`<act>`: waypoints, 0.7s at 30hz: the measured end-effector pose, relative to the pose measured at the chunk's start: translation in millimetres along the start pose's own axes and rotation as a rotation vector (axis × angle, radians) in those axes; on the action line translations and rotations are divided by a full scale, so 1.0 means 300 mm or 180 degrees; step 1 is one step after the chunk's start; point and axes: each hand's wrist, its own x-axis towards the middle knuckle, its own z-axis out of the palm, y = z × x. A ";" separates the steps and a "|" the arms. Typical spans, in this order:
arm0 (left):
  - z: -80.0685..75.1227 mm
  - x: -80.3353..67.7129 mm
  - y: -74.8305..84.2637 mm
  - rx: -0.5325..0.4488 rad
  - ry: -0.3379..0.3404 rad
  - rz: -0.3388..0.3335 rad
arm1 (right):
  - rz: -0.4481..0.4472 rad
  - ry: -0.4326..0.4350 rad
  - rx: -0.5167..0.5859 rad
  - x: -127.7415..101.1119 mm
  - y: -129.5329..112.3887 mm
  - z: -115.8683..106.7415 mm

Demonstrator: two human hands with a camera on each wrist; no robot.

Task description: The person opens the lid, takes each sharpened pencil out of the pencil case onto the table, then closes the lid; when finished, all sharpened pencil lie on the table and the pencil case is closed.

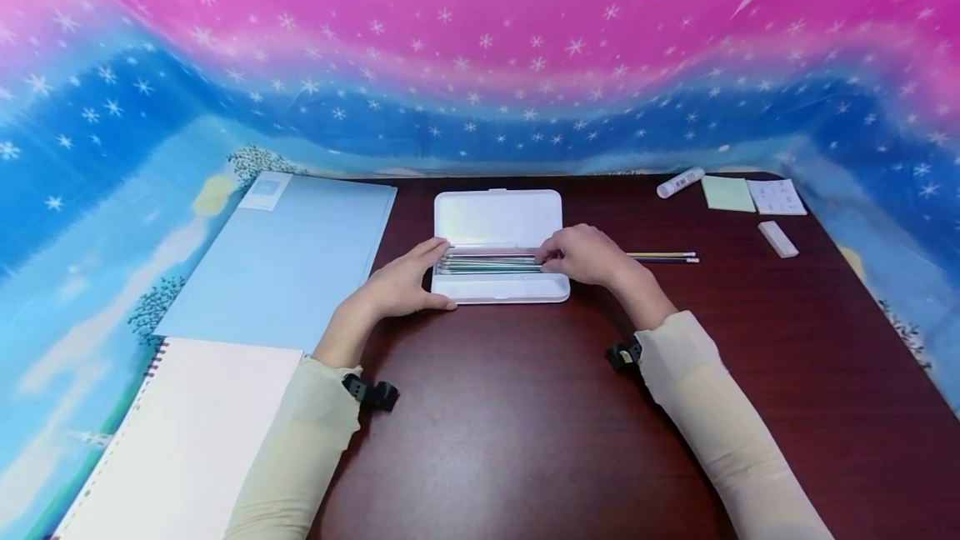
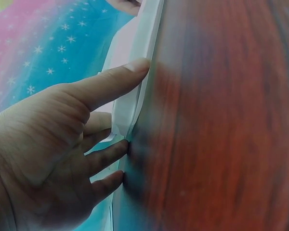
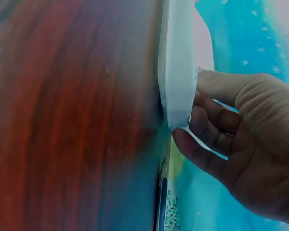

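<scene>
An open white pencil case [image 1: 498, 288] lies in the middle of the table, lid tipped back. Several pencils [image 1: 487, 262] lie lengthwise in it. My left hand [image 1: 401, 283] spans its left end, thumb on the front edge and the other fingers spread at the left side, fairly straight. At the right end my right hand [image 1: 592, 255] reaches into the case, with fingers curled at the pencils' right ends, seeming to pinch them. In the right wrist view the case wall [image 3: 179, 72] hides the thumb tip. Two pencils [image 1: 663, 257], yellowish and dark, stick out right of that hand.
A light blue folder [image 1: 300, 257] and a spiral sketchbook [image 1: 180, 432] lie on the left. At the back right are a glue stick [image 1: 681, 182], green sticky notes [image 1: 728, 194], a white printed pad [image 1: 777, 197] and an eraser [image 1: 778, 239]. A patterned cloth [image 1: 480, 65] hangs around the table.
</scene>
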 end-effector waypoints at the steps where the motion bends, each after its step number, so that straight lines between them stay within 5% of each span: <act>1: 0.000 0.000 0.000 0.0005 0.0000 0.0007 | 0.0003 0.0019 0.0009 -0.002 0.003 -0.002; 10: -0.001 -0.005 -0.002 0.0007 0.0014 0.0007 | 0.0050 0.0277 0.0200 -0.046 0.060 -0.037; 21: -0.001 -0.003 0.001 0.0030 0.0005 0.0012 | 0.0272 0.0580 0.0200 -0.170 0.220 -0.111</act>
